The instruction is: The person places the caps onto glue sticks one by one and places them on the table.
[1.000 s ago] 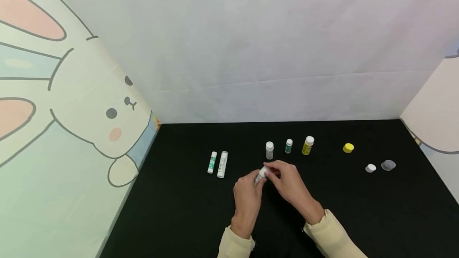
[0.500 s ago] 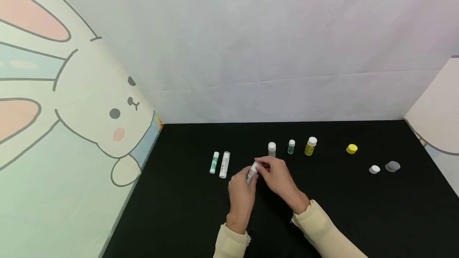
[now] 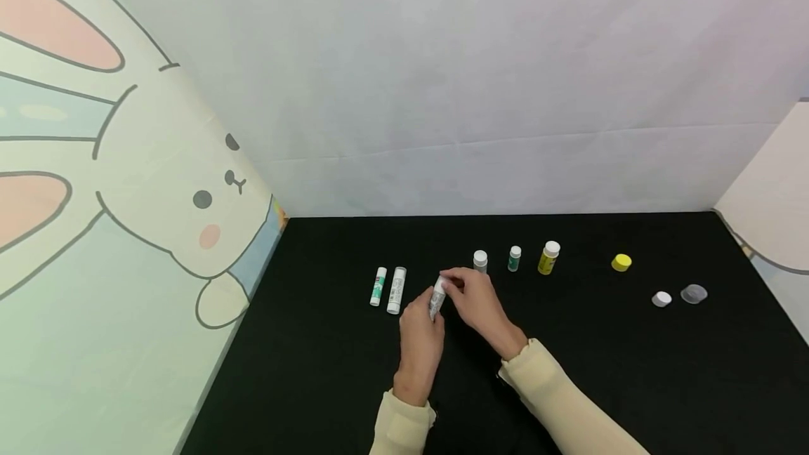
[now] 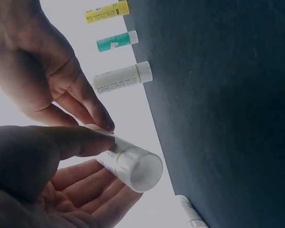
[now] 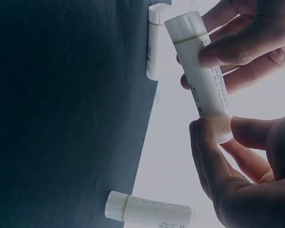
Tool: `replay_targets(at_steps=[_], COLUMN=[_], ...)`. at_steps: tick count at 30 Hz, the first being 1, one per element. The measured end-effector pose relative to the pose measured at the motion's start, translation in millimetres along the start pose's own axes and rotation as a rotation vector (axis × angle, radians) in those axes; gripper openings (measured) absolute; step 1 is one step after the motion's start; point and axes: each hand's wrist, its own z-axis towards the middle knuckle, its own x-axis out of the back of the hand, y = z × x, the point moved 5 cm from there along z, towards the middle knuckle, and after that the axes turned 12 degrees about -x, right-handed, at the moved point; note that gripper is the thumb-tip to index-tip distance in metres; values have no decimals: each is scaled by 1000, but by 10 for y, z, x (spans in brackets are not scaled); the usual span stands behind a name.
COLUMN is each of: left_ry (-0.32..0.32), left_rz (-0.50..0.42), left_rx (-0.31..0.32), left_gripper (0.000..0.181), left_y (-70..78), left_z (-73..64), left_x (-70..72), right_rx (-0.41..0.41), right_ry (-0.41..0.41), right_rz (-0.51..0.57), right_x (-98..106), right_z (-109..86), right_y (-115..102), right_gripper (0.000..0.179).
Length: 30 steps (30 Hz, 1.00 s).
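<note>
My left hand [image 3: 420, 343] grips a white glue stick [image 3: 436, 300] by its body, thumb on one side. The fingertips of my right hand [image 3: 479, 307] pinch its upper end. Dark print runs along the tube in the right wrist view, where the pinched end [image 5: 219, 128] looks translucent and is partly covered by fingers. Its other end, pale with a thin ring, faces the camera in the left wrist view [image 4: 145, 171]. The tube is tilted, held above the black table. Behind my right hand stands another white-topped glue stick [image 3: 480, 260], partly hidden.
A small green glue stick [image 3: 515, 258] and a yellow one [image 3: 548, 258] stand at the back. To the left are a green-and-white stick [image 3: 378, 287] and a larger white one [image 3: 396, 291]. Farther right lie a yellow cap [image 3: 621, 262], a white cap [image 3: 661, 299] and a clear cap [image 3: 694, 293].
Both hands have shifted left with the glue stick, which now stands more upright. My right hand keeps its pinch on the upper end. The head view has turned slightly left.
</note>
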Motion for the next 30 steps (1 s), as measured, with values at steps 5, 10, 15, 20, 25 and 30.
replay_targets(at_steps=[5, 10, 15, 20, 25, 30], left_ry=[-18, -21, -24, -26, -20, -8], left_rz=[2, 45, 102, 169, 221, 301], left_rx=[2, -31, -49, -32, -18, -36], left_gripper=[43, 43, 37, 34, 33, 28], left_y=[-42, -66, -95, -128, -183, -219], left_z=[37, 60, 72, 79, 86, 99], left_x=[22, 36, 26, 8, -14, -34], right_rx=[5, 3, -16, -21, -25, -27], right_ry=[4, 6, 0, -8, -45, -108], right_rz=[-10, -26, -20, -17, -17, -39], right_x=[-80, -156, -233, -313, -394, -479], right_z=[88, 173, 245, 294, 327, 337], right_y=[6, 22, 57, 81, 76, 72], right_gripper=[24, 24, 23, 22, 25, 35])
